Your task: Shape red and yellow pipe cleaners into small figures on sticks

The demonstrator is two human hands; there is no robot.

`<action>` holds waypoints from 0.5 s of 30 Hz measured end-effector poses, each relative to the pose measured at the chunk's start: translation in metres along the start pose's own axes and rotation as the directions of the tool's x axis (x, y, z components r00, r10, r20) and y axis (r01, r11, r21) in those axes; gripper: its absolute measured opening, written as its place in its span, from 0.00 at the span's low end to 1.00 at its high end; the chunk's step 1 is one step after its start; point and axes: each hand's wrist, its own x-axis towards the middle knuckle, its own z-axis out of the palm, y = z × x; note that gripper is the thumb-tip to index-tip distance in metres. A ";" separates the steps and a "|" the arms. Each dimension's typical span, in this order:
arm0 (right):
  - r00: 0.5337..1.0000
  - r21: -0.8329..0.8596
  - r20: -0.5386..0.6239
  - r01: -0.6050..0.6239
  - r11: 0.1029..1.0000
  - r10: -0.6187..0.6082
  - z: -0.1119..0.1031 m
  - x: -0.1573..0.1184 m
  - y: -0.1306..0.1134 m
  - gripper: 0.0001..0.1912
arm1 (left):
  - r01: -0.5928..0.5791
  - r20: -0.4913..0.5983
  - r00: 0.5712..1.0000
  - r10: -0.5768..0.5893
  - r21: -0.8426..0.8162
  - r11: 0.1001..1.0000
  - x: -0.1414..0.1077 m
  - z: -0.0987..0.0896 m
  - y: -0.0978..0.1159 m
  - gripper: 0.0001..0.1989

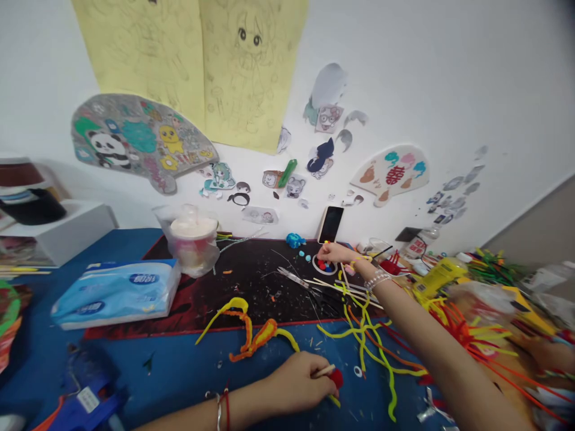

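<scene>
My left hand (304, 383), low in the middle, is closed around a short wooden stick (324, 371). A red fuzzy ball (336, 378) shows right beside its fingertips. Farther back, my right hand (335, 254) reaches over a small round dish (335, 271) of red and blue pieces. Its fingers are pinched together at the dish; what lies between them is too small to make out. Left of centre lies a bent orange and yellow pipe-cleaner shape (265, 336), its yellow end running to my left hand. Loose yellow-green pipe cleaners (362, 329) spread under my right forearm.
Scissors (294, 277) lie on a dark mat (251, 263). A tissue pack (119, 293), a bagged cup (193, 239) and a blue glue gun (87, 389) stand left. A phone (331, 224) leans on the wall. Pipe-cleaner bundles (467, 329) and a yellow bottle (442, 276) crowd the right.
</scene>
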 end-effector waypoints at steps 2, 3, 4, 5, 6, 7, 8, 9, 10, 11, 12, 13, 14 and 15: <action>1.000 -0.002 -0.011 0.007 1.000 -0.007 0.001 -0.001 0.000 0.15 | 0.002 0.000 1.000 -0.002 0.001 1.000 -0.001 0.000 0.002 0.09; 1.000 -0.004 -0.023 0.006 1.000 -0.006 0.001 -0.002 0.000 0.15 | 0.002 -0.001 1.000 -0.002 0.001 1.000 -0.001 0.000 0.003 0.09; 0.999 -0.006 -0.037 0.003 1.000 -0.003 0.002 -0.002 0.000 0.15 | 0.001 0.000 1.000 -0.001 0.004 1.000 -0.001 0.000 0.003 0.09; 0.998 -0.009 -0.055 -0.001 1.000 0.001 0.003 -0.002 0.000 0.15 | 0.003 -0.001 1.000 -0.003 0.009 1.000 -0.001 0.000 0.003 0.09; 0.997 -0.010 -0.076 -0.006 1.000 0.005 0.004 -0.001 0.000 0.15 | 0.004 -0.001 1.000 -0.004 0.016 1.000 -0.001 0.000 0.003 0.09; 0.995 -0.011 -0.099 -0.011 1.000 0.009 0.005 0.000 0.000 0.15 | 0.006 -0.002 1.000 -0.006 0.023 1.000 -0.001 0.000 0.003 0.09; 0.992 -0.010 -0.123 -0.014 1.000 0.013 0.005 0.000 -0.001 0.15 | 0.007 -0.004 1.000 -0.007 0.028 1.000 -0.001 -0.001 0.003 0.09; 0.989 -0.009 -0.146 -0.018 1.000 0.016 0.005 0.001 -0.001 0.15 | 0.007 -0.005 1.000 -0.007 0.027 1.000 0.000 -0.001 0.002 0.09; 0.986 -0.006 -0.165 -0.021 1.000 0.020 0.004 0.002 -0.001 0.15 | 0.005 -0.007 1.000 -0.005 0.022 1.000 0.000 -0.001 0.002 0.09; 0.984 -0.002 -0.176 -0.025 1.000 0.024 0.003 0.002 -0.001 0.14 | 0.002 -0.009 1.000 -0.002 0.016 1.000 0.000 -0.001 0.001 0.09; 0.984 0.003 -0.177 -0.028 1.000 0.028 0.002 0.002 0.000 0.15 | 0.000 -0.008 1.000 0.000 0.009 1.000 0.000 -0.001 0.001 0.09; 0.985 0.009 -0.169 -0.030 1.000 0.031 0.002 0.001 0.000 0.15 | -0.001 -0.008 1.000 0.001 0.005 1.000 0.000 -0.001 0.000 0.09; 0.987 0.014 -0.154 -0.032 0.999 0.034 0.001 0.000 0.001 0.14 | -0.001 -0.007 1.000 0.001 0.004 1.000 0.000 -0.001 0.000 0.09; 0.990 0.020 -0.137 -0.033 0.999 0.035 0.002 -0.001 0.002 0.14 | -0.003 -0.006 1.000 0.003 0.005 1.000 -0.001 -0.001 0.001 0.09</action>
